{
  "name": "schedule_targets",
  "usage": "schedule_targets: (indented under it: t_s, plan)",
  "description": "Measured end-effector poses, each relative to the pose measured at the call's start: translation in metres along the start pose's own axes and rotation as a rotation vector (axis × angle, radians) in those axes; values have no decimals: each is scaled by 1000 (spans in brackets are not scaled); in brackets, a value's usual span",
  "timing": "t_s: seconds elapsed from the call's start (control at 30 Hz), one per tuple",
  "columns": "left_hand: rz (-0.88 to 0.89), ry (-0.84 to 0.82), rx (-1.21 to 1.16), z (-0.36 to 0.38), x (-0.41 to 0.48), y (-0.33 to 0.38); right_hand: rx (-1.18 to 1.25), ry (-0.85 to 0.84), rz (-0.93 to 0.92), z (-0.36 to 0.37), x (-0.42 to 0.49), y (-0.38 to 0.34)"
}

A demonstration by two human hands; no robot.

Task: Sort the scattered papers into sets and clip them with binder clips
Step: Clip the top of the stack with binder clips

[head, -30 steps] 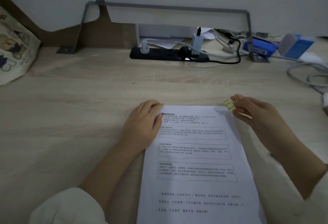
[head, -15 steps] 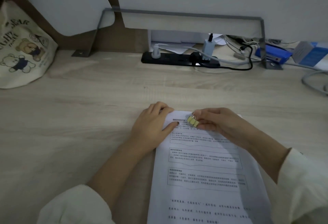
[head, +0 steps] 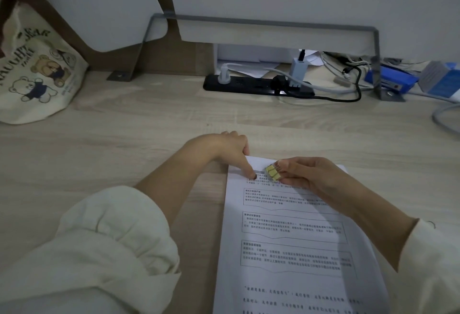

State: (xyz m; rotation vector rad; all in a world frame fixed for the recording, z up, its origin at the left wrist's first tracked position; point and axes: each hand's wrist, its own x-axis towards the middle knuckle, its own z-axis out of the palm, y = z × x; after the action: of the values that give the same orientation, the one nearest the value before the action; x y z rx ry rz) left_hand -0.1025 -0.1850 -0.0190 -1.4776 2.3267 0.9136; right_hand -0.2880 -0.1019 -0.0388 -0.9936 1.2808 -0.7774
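View from above a pale wooden desk [head: 154, 124] in dim light. A stack of printed papers [head: 293, 229] lies close to the person; its lower end is cut off by the bottom of the frame, the print is too blurred to read, and the number of sheets cannot be told. The left hand [head: 221, 149] holds the stack's top left corner, thumb pressed flat on the page and the other fingers curled against the far edge, their tips hidden. The right hand [head: 313, 177] pinches a small yellow binder clip [head: 273, 172] between thumb and fingers, over the top of the page just beside the left thumb; whether the clip's mouth already bites the sheets cannot be made out. Cream sleeves [head: 104, 251] fill the lower corners. Bare desk stretches left of the papers and beyond the hands. Well apart at the back, a black power strip [head: 256, 86] with plugs and trailing cables lies under a grey metal bracket [head: 261, 21]. A bear-printed tote bag [head: 37, 72], cut off at the left edge, stands in the far left corner. A blue box [head: 390, 82] sits at the far right among the cables.
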Motion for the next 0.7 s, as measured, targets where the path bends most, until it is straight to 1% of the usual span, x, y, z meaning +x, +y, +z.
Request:
schedule_targets:
  t_s: [0.07, 0.13, 0.17, 0.27, 0.33, 0.43, 0.53, 0.6, 0.7]
  plan:
    - [-20, -5, -96, 0, -3, -2, 3, 8, -3, 0, 0, 1]
    - [-12, 44, -248, 4, -9, -7, 2, 15, -7, 1, -1, 1]
    - [-4, 78, -381, 8, -14, -11, 2, 18, -10, 1, -1, 1]
    - [-11, 167, -890, 27, -29, -20, -1, 40, -25, 2, -2, 3]
    - [-30, 246, -1028, 41, -35, -22, -16, 78, -31, 3, -2, 5]
    - [-48, 338, -1099, 57, -37, -20, -59, 139, -49, 6, 0, 8]
    - [-38, 424, -1080, 65, -35, -21, -81, 172, -93, 9, 2, 8]
    - [-29, 471, -1044, 69, -33, -22, -169, 197, -165, 9, 3, 2]
    - [6, 503, -1029, 72, -34, -23, -389, 198, -291, 9, 9, -20]
